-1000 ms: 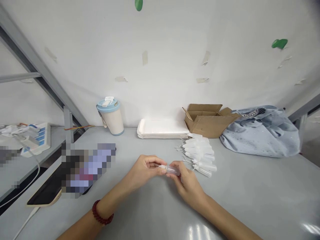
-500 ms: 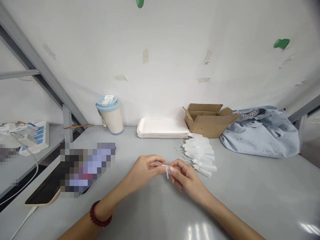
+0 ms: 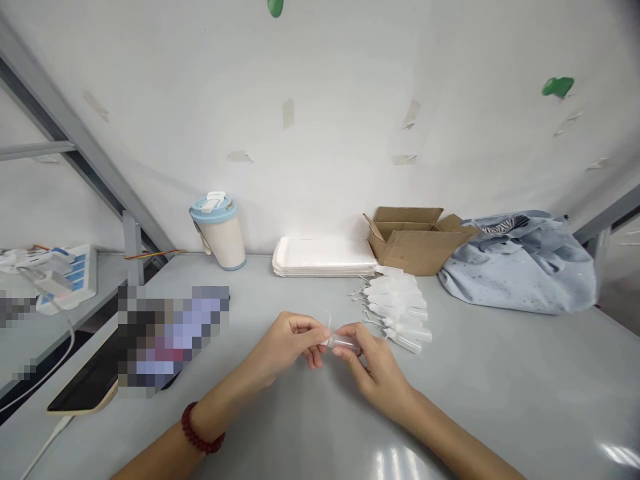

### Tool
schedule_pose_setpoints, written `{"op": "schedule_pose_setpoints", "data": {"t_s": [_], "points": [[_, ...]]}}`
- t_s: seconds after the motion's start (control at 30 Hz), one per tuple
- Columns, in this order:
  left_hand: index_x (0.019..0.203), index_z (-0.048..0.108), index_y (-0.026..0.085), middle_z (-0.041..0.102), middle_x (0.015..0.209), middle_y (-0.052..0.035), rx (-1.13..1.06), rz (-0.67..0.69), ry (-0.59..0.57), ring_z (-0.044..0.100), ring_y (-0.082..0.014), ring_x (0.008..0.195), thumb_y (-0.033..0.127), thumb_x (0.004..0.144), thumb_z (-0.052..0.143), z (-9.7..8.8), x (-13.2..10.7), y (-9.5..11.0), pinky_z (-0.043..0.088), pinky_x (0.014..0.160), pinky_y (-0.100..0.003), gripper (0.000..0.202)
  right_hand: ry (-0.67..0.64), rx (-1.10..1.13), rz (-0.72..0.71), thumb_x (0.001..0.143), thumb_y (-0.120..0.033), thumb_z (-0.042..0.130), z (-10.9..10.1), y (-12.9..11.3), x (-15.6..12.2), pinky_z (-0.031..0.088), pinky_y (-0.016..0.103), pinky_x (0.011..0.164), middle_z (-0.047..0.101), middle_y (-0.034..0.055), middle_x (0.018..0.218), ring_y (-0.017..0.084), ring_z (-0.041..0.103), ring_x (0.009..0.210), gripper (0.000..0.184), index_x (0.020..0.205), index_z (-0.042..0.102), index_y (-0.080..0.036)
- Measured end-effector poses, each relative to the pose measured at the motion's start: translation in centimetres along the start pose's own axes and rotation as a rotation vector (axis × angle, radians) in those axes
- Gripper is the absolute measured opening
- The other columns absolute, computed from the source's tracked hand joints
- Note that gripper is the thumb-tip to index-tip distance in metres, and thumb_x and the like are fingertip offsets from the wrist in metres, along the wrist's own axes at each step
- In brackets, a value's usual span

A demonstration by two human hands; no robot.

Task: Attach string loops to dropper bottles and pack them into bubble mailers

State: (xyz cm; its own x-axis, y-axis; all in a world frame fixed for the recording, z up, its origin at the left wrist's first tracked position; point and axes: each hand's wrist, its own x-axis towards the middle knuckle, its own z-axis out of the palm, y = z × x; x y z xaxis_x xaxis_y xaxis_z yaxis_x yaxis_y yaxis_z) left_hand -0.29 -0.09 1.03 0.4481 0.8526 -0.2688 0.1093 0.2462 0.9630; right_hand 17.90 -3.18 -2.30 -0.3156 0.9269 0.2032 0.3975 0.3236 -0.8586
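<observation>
A small clear plastic tube (image 3: 346, 343) is held between my two hands above the grey table. My right hand (image 3: 373, 357) grips its clear body, fingers closed around it from the right. With thumb and fingertips, my left hand (image 3: 295, 340) pinches the whitish end of the tube; that end is mostly hidden by the fingers. A thin pale strip sticks up just above the left fingertips. Behind and to the right of my right hand lies a pile of similar clear tubes (image 3: 400, 300) with white parts and thin tips pointing left.
Along the wall stand a cup with a blue lid (image 3: 220, 233), a stack of white padded envelopes (image 3: 325, 257), an open cardboard box (image 3: 423, 247) and a light blue cloth bag (image 3: 520, 273). A phone (image 3: 85, 383) with a cable lies at left, near a power strip (image 3: 80, 273).
My right hand now holds the tube's body, which shows more clearly. The left fingers have shifted their pinch, and the thin strip that hung down now points up.
</observation>
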Motion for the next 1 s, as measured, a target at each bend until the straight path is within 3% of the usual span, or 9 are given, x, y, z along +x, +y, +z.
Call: {"op": "schedule_pose_setpoints", "data": {"t_s": [0.13,0.2,0.3,0.4,0.53,0.67,0.73,0.87,1.0], "points": [[0.064,0.066,0.014,0.06,0.059,0.0004,-0.037,0.016,-0.016,0.056,-0.0106,0.054,0.033,0.08,0.061,0.0,0.0,-0.3,0.045,0.054,-0.022,0.025,0.025,-0.061,-0.065,0.09,-0.03,0.045,0.1,0.2,-0.1,0.032,0.027,0.051,0.061,0.0034,0.073,0.014,0.046,0.053,0.011,0.097,0.049,-0.022],[0.073,0.069,0.015,0.061,0.062,-0.0002,-0.001,0.057,-0.013,0.057,-0.0115,0.058,0.033,0.081,0.06,0.0,-0.1,-0.5,0.047,0.059,-0.023,0.022,0.038,-0.071,-0.074,0.091,-0.03,0.044,0.0,0.2,0.0,0.034,0.028,0.053,0.061,0.004,0.075,0.015,0.048,0.056,0.011,0.096,0.049,-0.022],[0.089,0.072,0.017,0.064,0.078,-0.0032,0.129,0.224,0.035,0.059,-0.0138,0.069,0.029,0.08,0.063,0.2,-0.2,-0.7,0.049,0.068,-0.026,0.018,0.051,-0.059,-0.014,0.091,-0.035,0.043,-0.2,0.1,0.1,0.032,0.027,0.05,0.058,0.0024,0.07,0.014,0.045,0.054,0.014,0.093,0.05,-0.022],[0.09,0.073,0.018,0.063,0.089,-0.0054,0.204,0.35,0.074,0.06,-0.0173,0.082,0.025,0.079,0.063,0.4,-0.2,-0.7,0.049,0.073,-0.027,0.017,0.038,0.002,0.078,0.091,-0.042,0.043,-0.4,-0.1,0.2,0.029,0.026,0.047,0.052,-0.0008,0.061,0.013,0.04,0.051,0.022,0.091,0.052,-0.022],[0.09,0.071,0.017,0.065,0.086,-0.0044,0.142,0.287,0.063,0.061,-0.017,0.081,0.028,0.077,0.066,0.2,0.1,-0.6,0.049,0.074,-0.027,0.018,0.028,0.033,0.076,0.09,-0.042,0.043,-0.4,-0.3,0.3,0.03,0.025,0.047,0.053,-0.0011,0.062,0.012,0.041,0.051,0.023,0.09,0.052,-0.021],[0.076,0.066,0.013,0.061,0.061,-0.0008,0.19,0.128,0.018,0.058,-0.013,0.058,0.038,0.084,0.057,0.0,0.1,-0.4,0.047,0.059,-0.025,0.028,0.068,-0.024,-0.019,0.09,-0.036,0.043,-0.3,-0.4,0.1,0.031,0.025,0.048,0.054,-0.0001,0.066,0.012,0.041,0.052,0.018,0.093,0.051,-0.02],[0.074,0.065,0.013,0.058,0.058,0.0004,0.244,0.133,0.012,0.056,-0.0123,0.054,0.038,0.085,0.054,0.1,-0.1,-0.3,0.045,0.056,-0.024,0.03,0.065,-0.018,-0.005,0.089,-0.036,0.044,-0.4,-0.5,0.1,0.029,0.024,0.047,0.051,-0.0014,0.062,0.011,0.038,0.051,0.019,0.091,0.052,-0.019],[0.081,0.066,0.015,0.059,0.071,-0.0012,0.451,0.352,0.047,0.054,-0.0126,0.066,0.028,0.087,0.051,0.6,-0.6,-0.2,0.043,0.062,-0.023,0.02,0.0,0.247,0.177,0.087,-0.045,0.047,-0.9,-1.0,0.3,0.024,0.023,0.043,0.043,-0.0045,0.057,0.008,0.033,0.045,0.027,0.079,0.053,-0.019],[0.084,0.064,0.015,0.059,0.078,-0.0028,0.611,0.534,0.065,0.051,-0.0129,0.07,0.021,0.088,0.05,0.7,-0.6,-0.4,0.04,0.064,-0.023,0.016,-0.095,0.586,0.374,0.081,-0.054,0.051,-1.1,-1.1,0.7,0.02,0.021,0.038,0.04,-0.0074,0.056,0.004,0.025,0.037,0.037,0.069,0.045,-0.02]]}}
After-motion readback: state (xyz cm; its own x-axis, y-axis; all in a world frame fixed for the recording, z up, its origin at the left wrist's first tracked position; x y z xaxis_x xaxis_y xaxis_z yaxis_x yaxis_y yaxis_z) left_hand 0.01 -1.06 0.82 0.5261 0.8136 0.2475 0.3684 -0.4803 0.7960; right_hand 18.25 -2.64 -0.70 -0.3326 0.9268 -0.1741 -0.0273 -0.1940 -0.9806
